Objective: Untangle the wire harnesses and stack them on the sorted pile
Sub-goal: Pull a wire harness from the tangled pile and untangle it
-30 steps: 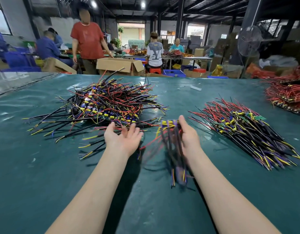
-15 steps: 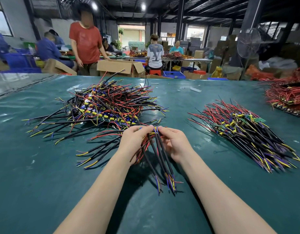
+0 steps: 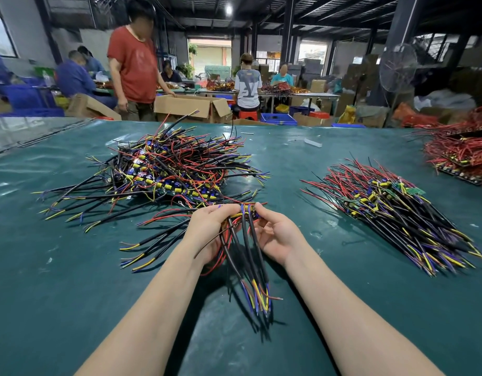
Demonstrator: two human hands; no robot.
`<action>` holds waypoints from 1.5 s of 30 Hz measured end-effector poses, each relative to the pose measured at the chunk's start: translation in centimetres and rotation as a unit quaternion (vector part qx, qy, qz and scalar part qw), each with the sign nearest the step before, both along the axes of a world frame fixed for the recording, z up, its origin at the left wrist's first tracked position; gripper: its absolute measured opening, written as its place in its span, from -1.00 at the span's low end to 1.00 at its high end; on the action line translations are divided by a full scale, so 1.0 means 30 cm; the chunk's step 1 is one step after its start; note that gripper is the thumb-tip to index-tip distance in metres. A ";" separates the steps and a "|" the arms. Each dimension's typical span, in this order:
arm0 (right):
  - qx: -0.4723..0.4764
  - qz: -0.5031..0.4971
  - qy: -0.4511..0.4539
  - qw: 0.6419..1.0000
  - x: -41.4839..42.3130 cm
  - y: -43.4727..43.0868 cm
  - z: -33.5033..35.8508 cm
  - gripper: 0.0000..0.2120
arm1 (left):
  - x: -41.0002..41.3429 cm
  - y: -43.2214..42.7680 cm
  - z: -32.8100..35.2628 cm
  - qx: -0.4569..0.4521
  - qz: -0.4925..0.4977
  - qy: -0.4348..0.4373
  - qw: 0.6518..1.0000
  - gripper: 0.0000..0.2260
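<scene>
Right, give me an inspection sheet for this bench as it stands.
Surface: green table mat, glossy, lightly creased.
Job's things: tangled pile far left; sorted pile on the right; held harness hanging between the hands; loose harnesses lying left of the hands.
Clutter: white scrap far centre; red wire heap at the right edge.
Hands: left hand and right hand both grip the harness's top end.
Cables: nothing seen besides the harness wires.
Surroundings: workers at far tables, cardboard box, standing fan.

The red wire pile [image 3: 463, 151] runs off the right edge. The left hand [image 3: 207, 226] and right hand [image 3: 277, 234] cover the top end of the held harness [image 3: 250, 272]; both forearms are cropped below.
</scene>
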State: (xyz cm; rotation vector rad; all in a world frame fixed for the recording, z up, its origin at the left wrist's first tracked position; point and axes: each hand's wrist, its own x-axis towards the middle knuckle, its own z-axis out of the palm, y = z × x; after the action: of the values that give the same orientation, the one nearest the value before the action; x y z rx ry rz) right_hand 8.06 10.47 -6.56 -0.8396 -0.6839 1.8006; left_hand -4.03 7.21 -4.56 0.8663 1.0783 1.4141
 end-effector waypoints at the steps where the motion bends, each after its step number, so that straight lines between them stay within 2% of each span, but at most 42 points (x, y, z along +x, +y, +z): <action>1: -0.006 0.000 0.009 1.000 0.001 -0.001 -0.002 -0.87 | -0.002 0.001 -0.001 0.003 -0.011 -0.005 1.000 -0.88; 4: -0.016 0.032 0.066 0.997 0.003 -0.015 0.005 -0.80 | -0.003 -0.001 -0.003 -0.009 -0.073 -0.075 0.995 -0.80; 7: 0.001 0.072 0.119 0.990 -0.002 -0.035 0.025 -0.87 | -0.008 0.003 -0.002 -0.008 -0.110 -0.152 0.982 -0.80; 10: 0.042 0.044 0.038 0.997 0.002 -0.019 0.012 -0.77 | -0.013 0.003 -0.001 -0.010 -0.086 -0.125 0.988 -0.85; 13: 0.077 -0.007 -0.043 0.996 0.013 -0.005 -0.003 -0.83 | -0.011 0.003 -0.010 -0.016 -0.030 0.031 0.999 -0.93; 15: 0.093 -0.002 -0.081 0.992 0.020 -0.005 -0.001 -0.82 | -0.015 0.009 -0.016 0.004 -0.007 0.174 0.985 -0.90; 17: 0.108 0.006 -0.093 0.990 0.023 -0.004 -0.001 -0.83 | -0.014 0.011 -0.015 0.038 0.003 0.302 0.953 -0.90; 20: 0.108 0.004 -0.083 0.991 0.026 -0.006 0.000 -0.86 | -0.007 0.006 -0.021 0.089 0.028 0.463 0.881 -0.87; 22: 0.098 -0.007 -0.068 0.993 0.028 -0.006 -0.004 -0.86 | 0.002 0.001 -0.024 0.107 0.021 0.498 0.860 -0.88; 25: 0.093 -0.005 -0.071 0.993 0.025 -0.004 -0.011 -0.75 | 0.000 0.003 -0.025 0.091 -0.012 0.432 0.897 -0.80; 29: 0.095 0.013 -0.084 0.992 0.010 -0.011 -0.006 -0.70 | -0.015 0.003 -0.020 0.071 -0.023 0.270 0.960 -0.83; 32: 0.097 0.015 -0.084 0.992 0.004 -0.017 -0.003 -0.66 | -0.016 0.003 -0.022 0.095 -0.030 0.257 0.961 -0.93; 35: 0.090 0.023 -0.073 0.993 -0.002 -0.024 0.004 -0.76 | -0.019 0.004 -0.021 0.101 -0.023 0.243 0.964 -0.95; 37: 0.083 0.041 -0.062 0.994 -0.008 -0.031 0.009 -0.82 | -0.026 0.003 -0.019 0.106 -0.038 0.202 0.973 -0.91; 45: 0.052 0.052 -0.030 0.997 -0.005 -0.033 0.006 -0.91 | -0.037 -0.002 -0.007 0.102 -0.065 0.145 0.982 -0.78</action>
State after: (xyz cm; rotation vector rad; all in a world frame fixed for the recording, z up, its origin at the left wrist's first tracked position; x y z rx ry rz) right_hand 7.92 9.49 -6.39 -0.8034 -0.8670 1.8203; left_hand -5.14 7.15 -4.77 1.2990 1.0809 1.3311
